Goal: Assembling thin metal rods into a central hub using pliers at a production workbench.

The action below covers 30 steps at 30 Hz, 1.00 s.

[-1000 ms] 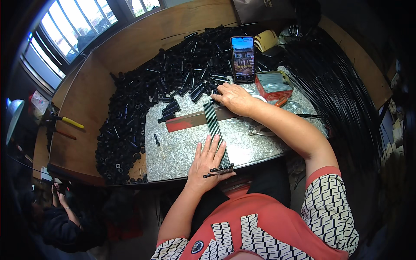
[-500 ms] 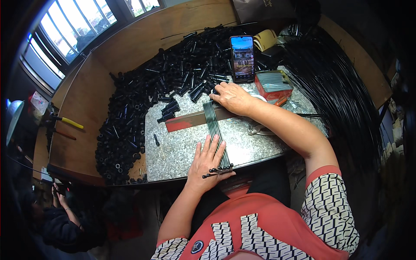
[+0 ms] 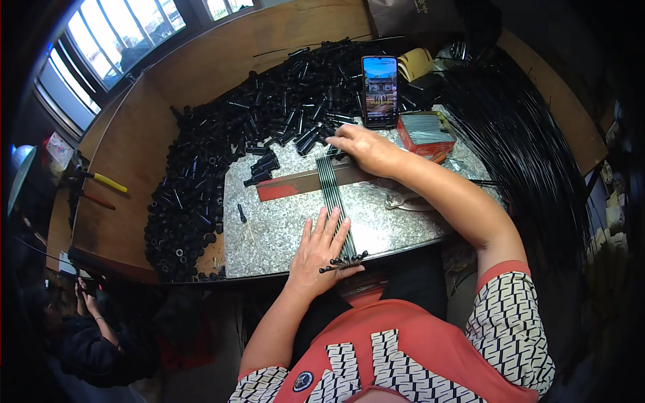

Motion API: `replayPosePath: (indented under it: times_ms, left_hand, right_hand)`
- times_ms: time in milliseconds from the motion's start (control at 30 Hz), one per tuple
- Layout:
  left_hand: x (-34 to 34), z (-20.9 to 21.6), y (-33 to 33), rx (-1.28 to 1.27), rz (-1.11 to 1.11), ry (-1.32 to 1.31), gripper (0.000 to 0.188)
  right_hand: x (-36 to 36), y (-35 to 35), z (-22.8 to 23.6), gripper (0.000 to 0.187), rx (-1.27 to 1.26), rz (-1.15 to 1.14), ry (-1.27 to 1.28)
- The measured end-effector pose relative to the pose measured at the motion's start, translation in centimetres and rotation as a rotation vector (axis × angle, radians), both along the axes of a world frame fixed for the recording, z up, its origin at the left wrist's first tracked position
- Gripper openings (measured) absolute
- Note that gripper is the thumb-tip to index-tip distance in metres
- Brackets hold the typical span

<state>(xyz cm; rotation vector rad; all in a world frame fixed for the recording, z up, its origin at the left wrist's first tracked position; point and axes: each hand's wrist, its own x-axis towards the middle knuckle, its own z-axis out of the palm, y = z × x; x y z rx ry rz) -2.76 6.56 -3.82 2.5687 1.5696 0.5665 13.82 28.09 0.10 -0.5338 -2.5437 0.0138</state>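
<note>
A row of thin dark rods (image 3: 328,185) lies side by side across a red-and-dark flat bar (image 3: 289,187) on the speckled board. Over the near part of the rods rests my left hand (image 3: 316,255), its fingers stretched out flat and its thumb beside their black knobbed ends (image 3: 345,262). My right hand (image 3: 368,149) is at the rods' far ends, fingers bent and drawn together. Something dark shows under its fingertips, too covered to make out. Just beyond lies a heap of black tubular parts (image 3: 289,111); a few more black tubes (image 3: 263,166) sit left of the rods.
A phone (image 3: 380,91) stands upright at the back, beside a red box (image 3: 426,134) of thin pale pieces. Pliers (image 3: 403,201) lie right of the rods. Long black rods (image 3: 524,121) fill the right side. Wooden walls (image 3: 127,174) edge the bench. Another person (image 3: 94,342) sits lower left.
My right hand has shifted slightly to the right at the rods' far ends. The left hand stays on the rods, whose knobbed ends have moved slightly right. The view has tilted a little.
</note>
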Motion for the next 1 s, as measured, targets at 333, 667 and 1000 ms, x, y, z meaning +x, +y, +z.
replayPosePath:
  times_ms: [333,667,1000]
  left_hand:
    - [0.2,0.8,-0.3,-0.003,0.019,0.018,0.094]
    - [0.5,6.1,-1.6,-0.053,-0.165,-0.631,0.092]
    - [2.7,12.4,-2.9,0.158,-0.312,-0.961,0.033]
  right_hand:
    - [13.3,3.7,2.9,0.018,0.047,-0.671,-0.302]
    - [15.4,3.2,1.4,0.007,-0.048,-0.724,-0.323]
    - [15.1,-0.3,3.6,0.013,0.048,-0.701,-0.048]
